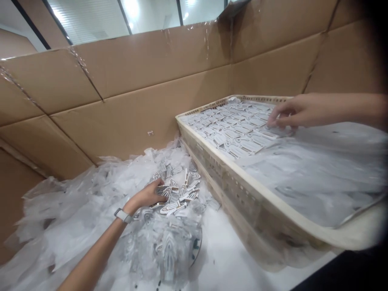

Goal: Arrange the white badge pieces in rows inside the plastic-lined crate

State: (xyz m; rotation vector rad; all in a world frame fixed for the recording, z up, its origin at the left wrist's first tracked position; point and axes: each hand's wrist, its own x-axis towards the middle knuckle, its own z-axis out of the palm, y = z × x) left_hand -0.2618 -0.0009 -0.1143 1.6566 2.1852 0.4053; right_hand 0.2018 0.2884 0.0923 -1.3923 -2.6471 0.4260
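Observation:
My left hand (pixel 150 193), with a light-banded watch (pixel 123 215) on the wrist, reaches into a loose pile of small flat white-and-brown cut-out pieces (pixel 183 192). Its thumb and index finger close around a cut-out piece at the pile's near-left side. Over the cream plastic basket (pixel 254 186), my right hand (pixel 292 111) has its fingers curled down and drawn together at the rows of laid-out pieces (pixel 233 127). A clear plastic sheet or bag lies around its fingertips, and what they hold is hidden and slightly blurred.
Crumpled clear plastic bags (pixel 75 210) heap up on the left. Bagged pieces (pixel 169 250) lie in front on the white surface (pixel 221 250). Plastic film (pixel 318 173) covers the basket's near part. Tall cardboard walls (pixel 145 93) enclose the back and sides.

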